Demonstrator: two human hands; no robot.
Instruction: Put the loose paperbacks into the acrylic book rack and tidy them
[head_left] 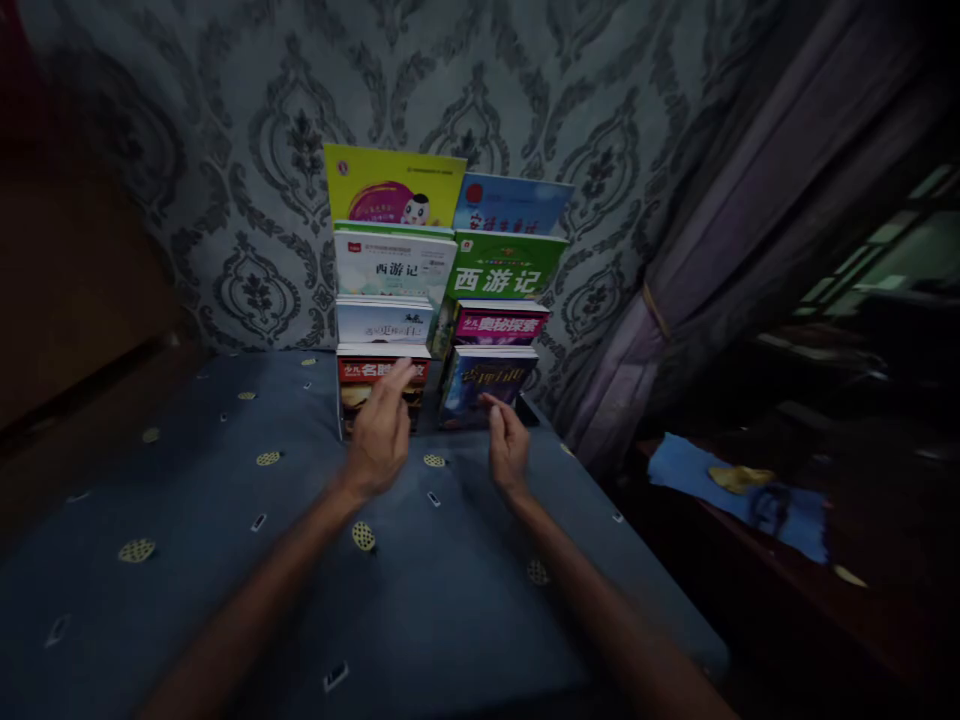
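Books stand upright in two stepped columns at the far side of the table. My left hand (381, 432) is open, its fingers stretched out in front of a red-topped book (351, 372) at the lower left, hiding part of its cover. Whether the fingertips touch that cover, I cannot tell. My right hand (510, 448) is open and empty, with loosely bent fingers near the dark blue book (472, 385) at the lower right. Behind these stand a pale blue book (367, 320), a magenta book (499, 325), a white book (394, 265) and a green book (517, 265).
A yellow book (442, 185) and a blue book (517, 200) form the top row, before a patterned wall (255, 240). Under everything lies a dark blue tablecloth (300, 560). To the right are a tied curtain (637, 330) and a blue cloth (682, 468) on a lower surface.
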